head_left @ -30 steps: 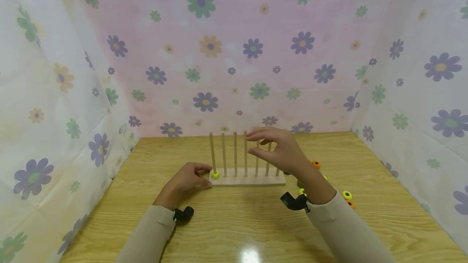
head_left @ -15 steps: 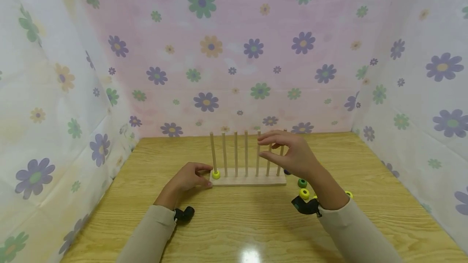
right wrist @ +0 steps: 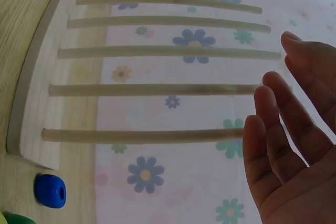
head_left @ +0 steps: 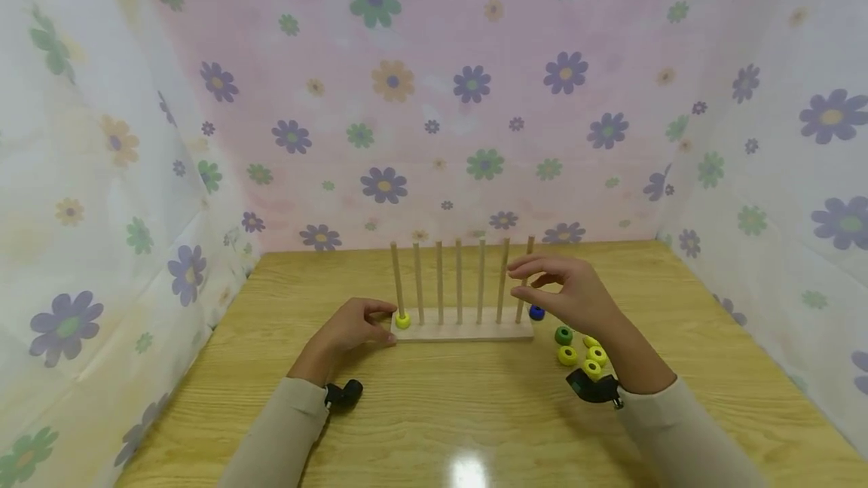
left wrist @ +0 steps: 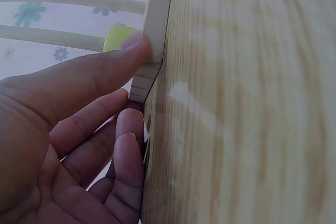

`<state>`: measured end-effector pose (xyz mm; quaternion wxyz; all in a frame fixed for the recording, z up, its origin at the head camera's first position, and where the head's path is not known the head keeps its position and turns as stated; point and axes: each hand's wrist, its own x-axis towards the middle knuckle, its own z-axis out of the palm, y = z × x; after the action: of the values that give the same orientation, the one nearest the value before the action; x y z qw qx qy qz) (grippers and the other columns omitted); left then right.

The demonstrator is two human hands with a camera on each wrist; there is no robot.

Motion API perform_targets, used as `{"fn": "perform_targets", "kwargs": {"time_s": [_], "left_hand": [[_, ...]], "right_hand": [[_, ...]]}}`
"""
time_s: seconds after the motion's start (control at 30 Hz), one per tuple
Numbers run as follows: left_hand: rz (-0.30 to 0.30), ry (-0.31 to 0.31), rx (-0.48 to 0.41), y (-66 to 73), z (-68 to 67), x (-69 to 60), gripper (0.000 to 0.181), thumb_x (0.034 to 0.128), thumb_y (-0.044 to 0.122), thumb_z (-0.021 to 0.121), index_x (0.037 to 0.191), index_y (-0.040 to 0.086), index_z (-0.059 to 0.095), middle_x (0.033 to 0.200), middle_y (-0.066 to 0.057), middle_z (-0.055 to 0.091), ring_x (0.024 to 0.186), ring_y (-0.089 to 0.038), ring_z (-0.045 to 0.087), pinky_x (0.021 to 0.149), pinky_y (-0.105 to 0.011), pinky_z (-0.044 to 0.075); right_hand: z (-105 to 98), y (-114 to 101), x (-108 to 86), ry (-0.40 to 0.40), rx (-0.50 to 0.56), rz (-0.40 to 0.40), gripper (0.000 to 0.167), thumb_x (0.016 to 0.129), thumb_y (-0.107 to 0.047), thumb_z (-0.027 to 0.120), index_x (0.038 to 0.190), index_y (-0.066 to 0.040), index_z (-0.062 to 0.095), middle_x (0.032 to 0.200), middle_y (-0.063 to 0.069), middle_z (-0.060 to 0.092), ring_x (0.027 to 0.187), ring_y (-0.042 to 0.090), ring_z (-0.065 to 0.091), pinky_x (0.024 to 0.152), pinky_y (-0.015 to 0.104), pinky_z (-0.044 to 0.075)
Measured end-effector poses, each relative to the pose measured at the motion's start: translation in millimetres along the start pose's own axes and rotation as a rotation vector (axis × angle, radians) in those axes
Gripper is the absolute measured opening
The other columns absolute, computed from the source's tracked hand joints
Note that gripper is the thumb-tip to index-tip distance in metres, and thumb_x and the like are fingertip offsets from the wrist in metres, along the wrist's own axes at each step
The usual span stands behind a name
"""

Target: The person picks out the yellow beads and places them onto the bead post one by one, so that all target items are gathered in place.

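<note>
A wooden peg rack stands upright on the table, with several thin pegs in a row along its flat base. One yellow ring bead sits low on the leftmost peg. My left hand holds the rack's left end, and in the left wrist view its thumb presses the base edge with the fingers round the far side. My right hand hovers by the upper part of the rightmost pegs. Its fingers are loosely bent, and nothing shows between thumb and fingers. The right wrist view has bare pegs beside the fingertips.
Off the rack's right end lies a blue bead. Nearer me are a green bead and several yellow beads, partly behind the right wrist. Floral cloth encloses the wooden table at the back and sides.
My right hand has moved rightward along the pegs, from the middle ones to the right end, uncovering the blue bead and several others. The left hand has stayed on the rack's end.
</note>
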<state>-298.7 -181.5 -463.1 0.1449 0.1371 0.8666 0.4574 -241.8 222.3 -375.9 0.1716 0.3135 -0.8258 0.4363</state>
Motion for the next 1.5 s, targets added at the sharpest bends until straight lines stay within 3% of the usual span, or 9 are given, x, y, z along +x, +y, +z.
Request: {"fn": "perform_targets", "kwargs": {"time_s": [0.23,0.4,0.67,0.87,0.93,1.17,1.37,1.5], "left_hand": [[0.045,-0.022,-0.004,-0.7,-0.3,0.0,0.059,0.0852,0.016,0.087,0.14,0.012,0.066,0.135,-0.013,0.068,0.088,-0.017,0.07,0.081,-0.035,0.056],[0.049,-0.016,-0.004,-1.2,-0.4,0.5,0.058,0.0847,0.016,0.087,0.139,0.012,0.067,0.14,-0.012,0.065,0.09,-0.015,0.068,0.081,-0.032,0.055],[-0.005,0.011,0.006,-2.0,-1.4,-1.2,0.057,0.0834,0.019,0.089,0.137,0.021,0.069,0.138,-0.003,0.066,0.101,-0.017,0.066,0.089,-0.038,0.056],[-0.003,0.005,0.006,-1.7,-1.1,-1.9,0.058,0.084,0.018,0.088,0.138,0.018,0.068,0.126,-0.005,0.072,0.091,-0.017,0.07,0.086,-0.037,0.057],[0.001,0.003,0.003,0.0,-0.8,-1.9,0.058,0.0844,0.017,0.088,0.139,0.017,0.068,0.123,-0.007,0.072,0.089,-0.018,0.071,0.085,-0.038,0.058],[-0.008,0.021,0.01,7.9,-0.6,-1.5,0.057,0.0828,0.019,0.089,0.136,0.022,0.07,0.139,-0.003,0.065,0.1,-0.016,0.066,0.092,-0.041,0.055],[-0.008,0.014,0.005,8.0,-0.8,-2.8,0.058,0.0828,0.018,0.089,0.137,0.019,0.069,0.137,-0.005,0.067,0.096,-0.017,0.068,0.089,-0.039,0.056],[-0.014,0.02,-0.001,5.6,0.0,-4.1,0.057,0.0833,0.018,0.089,0.137,0.02,0.069,0.136,-0.004,0.067,0.095,-0.016,0.067,0.089,-0.038,0.055]], "right_hand": [[-12.4,10.3,-9.0,-0.035,0.059,0.108,0.021,0.093,-0.015,0.079,0.112,-0.025,0.078,0.122,0.001,0.074,0.106,0.014,0.07,0.083,0.031,0.061],[-23.7,16.5,-17.4,-0.037,0.076,0.152,0.021,0.093,-0.016,0.079,0.113,-0.021,0.079,0.12,0.002,0.073,0.101,0.013,0.07,0.082,0.028,0.061],[-44.7,34.9,-32.8,-0.084,0.1,0.228,0.025,0.096,-0.016,0.076,0.121,-0.017,0.076,0.123,0.009,0.071,0.104,0.015,0.071,0.082,0.03,0.062],[-61.2,48.4,-43.3,-0.092,0.178,0.319,0.03,0.095,-0.017,0.077,0.124,-0.009,0.074,0.122,0.005,0.072,0.102,0.025,0.074,0.082,0.039,0.063],[-68.1,54.2,-46.6,-0.094,0.19,0.329,0.031,0.096,-0.015,0.076,0.126,-0.006,0.073,0.121,0.003,0.073,0.102,0.025,0.074,0.082,0.037,0.063],[-90.1,78.6,-61.6,-0.1,0.199,0.333,0.033,0.098,-0.006,0.071,0.131,0.0,0.069,0.124,0.0,0.073,0.11,0.024,0.071,0.086,0.03,0.061],[-99.4,96.8,-72.4,-0.16,0.211,0.346,0.038,0.1,-0.006,0.068,0.137,0.003,0.064,0.131,-0.001,0.071,0.114,0.014,0.07,0.089,0.026,0.059],[-101.8,103.9,-75.1,-0.189,0.219,0.362,0.04,0.101,-0.007,0.067,0.139,0.003,0.062,0.135,0.003,0.069,0.117,0.02,0.069,0.091,0.025,0.058]]}}
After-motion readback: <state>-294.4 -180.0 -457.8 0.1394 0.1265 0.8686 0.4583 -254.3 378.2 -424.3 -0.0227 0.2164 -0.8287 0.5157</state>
